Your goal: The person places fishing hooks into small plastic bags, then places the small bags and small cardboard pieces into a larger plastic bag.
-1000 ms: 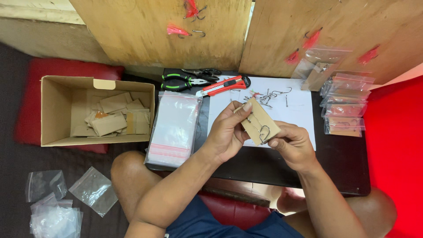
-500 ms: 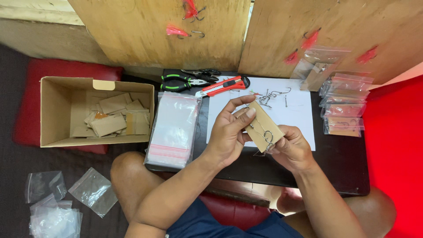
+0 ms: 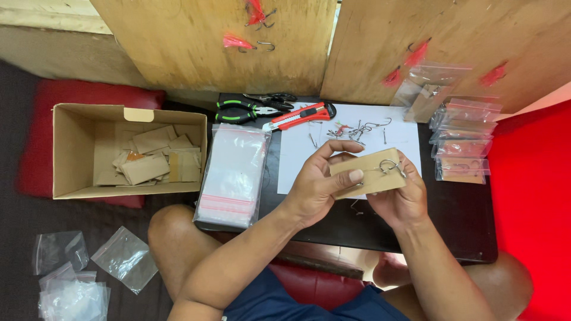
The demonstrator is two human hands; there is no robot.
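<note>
A small brown cardboard card [image 3: 373,172] is held flat between both hands above the black lap table [image 3: 458,232]. My left hand [image 3: 318,181] grips its left end, thumb pressed on top. My right hand [image 3: 399,199] supports it from below on the right, fingers at a metal fish hook [image 3: 389,166] lying on the card's right end. A white paper sheet [image 3: 300,148] under the hands carries several loose hooks [image 3: 360,129].
A stack of clear zip bags [image 3: 233,175] lies left of the hands. An open cardboard box [image 3: 71,148] holds several cards. Green-handled pliers [image 3: 238,112], scissors [image 3: 273,97] and a red utility knife [image 3: 297,116] lie at the back. Filled bags [image 3: 464,145] are stacked right. Loose bags [image 3: 89,267] lie on the floor.
The card has turned from tilted to nearly level and shifted slightly right. My left thumb now presses on top of it, and the hook sits at the card's right end.
</note>
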